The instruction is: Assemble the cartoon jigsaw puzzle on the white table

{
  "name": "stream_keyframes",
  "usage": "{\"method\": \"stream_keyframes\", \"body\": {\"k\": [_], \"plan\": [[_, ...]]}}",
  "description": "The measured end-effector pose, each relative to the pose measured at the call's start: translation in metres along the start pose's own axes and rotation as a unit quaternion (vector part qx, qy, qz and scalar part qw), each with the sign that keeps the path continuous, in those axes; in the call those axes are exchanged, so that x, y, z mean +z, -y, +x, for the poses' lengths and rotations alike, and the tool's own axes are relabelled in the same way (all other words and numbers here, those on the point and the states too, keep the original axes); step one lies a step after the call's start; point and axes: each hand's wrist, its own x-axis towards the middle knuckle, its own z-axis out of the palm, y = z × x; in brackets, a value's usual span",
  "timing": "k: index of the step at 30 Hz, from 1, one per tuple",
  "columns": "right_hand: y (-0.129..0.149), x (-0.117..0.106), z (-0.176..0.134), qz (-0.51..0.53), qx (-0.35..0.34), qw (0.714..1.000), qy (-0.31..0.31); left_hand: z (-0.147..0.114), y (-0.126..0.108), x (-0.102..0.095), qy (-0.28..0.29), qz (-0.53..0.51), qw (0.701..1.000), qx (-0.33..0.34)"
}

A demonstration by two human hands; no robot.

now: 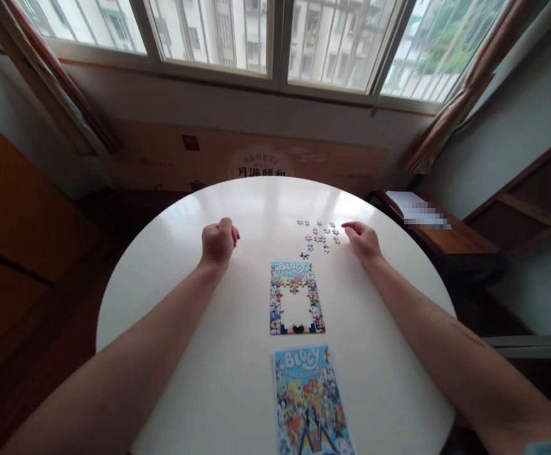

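Observation:
My left hand [218, 241] rests on the white table as a loose fist, apart from the puzzle, with nothing showing in it. My right hand [363, 241] is at the right edge of the scattered jigsaw pieces [320, 239], fingers curled and the index fingertip reaching left. Whatever it may pinch is too small or hidden to make out. Nearer me lies a partly assembled jigsaw puzzle [274, 309], its border joined around a bare middle. Below it is a printed picture sheet [306, 385] headed "BLUEY", flat on the table.
The round white table [162, 291] has its far edge close to the wall under the windows. To the right stands a wooden chair or bench [450, 237] with white paper [401, 202] on it. Curtains [62, 82] hang at both sides.

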Motion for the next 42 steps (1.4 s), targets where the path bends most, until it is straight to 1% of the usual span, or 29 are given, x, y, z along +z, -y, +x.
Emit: {"method": "stream_keyframes", "body": {"k": [1, 3, 6, 10, 13, 17, 19, 22, 28, 42], "plan": [[0.0, -0.001, 0.0, -0.017, -0.009, 1.0, 0.002, 0.001, 0.002, 0.001, -0.002, 0.003, 1.0, 0.007], [0.001, -0.002, 0.001, -0.05, -0.03, 0.998, 0.007, 0.001, 0.006, 0.003, 0.01, 0.0, 0.999, 0.045], [0.002, -0.003, 0.001, -0.096, -0.077, 0.992, 0.01, 0.002, 0.009, 0.006, 0.024, 0.001, 0.997, 0.067], [0.003, -0.002, -0.002, -0.145, -0.147, 0.978, 0.02, 0.002, 0.008, 0.007, 0.028, 0.005, 0.997, 0.068], [0.002, -0.001, -0.004, -0.171, -0.185, 0.967, 0.04, 0.002, 0.008, 0.007, 0.027, 0.0, 0.997, 0.068], [-0.001, 0.001, -0.004, -0.215, -0.242, 0.944, 0.064, 0.002, 0.007, 0.007, 0.026, -0.001, 0.997, 0.068], [-0.003, 0.001, -0.003, -0.223, -0.26, 0.937, 0.073, 0.001, 0.007, 0.007, 0.028, 0.0, 0.997, 0.07], [-0.006, 0.002, -0.001, -0.224, -0.269, 0.933, 0.08, 0.001, 0.008, 0.007, 0.033, 0.002, 0.997, 0.072], [-0.007, 0.003, 0.0, -0.224, -0.254, 0.936, 0.097, 0.003, 0.012, 0.008, 0.031, 0.005, 0.997, 0.071], [-0.009, -0.002, 0.005, -0.199, -0.239, 0.945, 0.101, 0.004, 0.012, 0.009, 0.035, 0.008, 0.998, 0.06]]}}
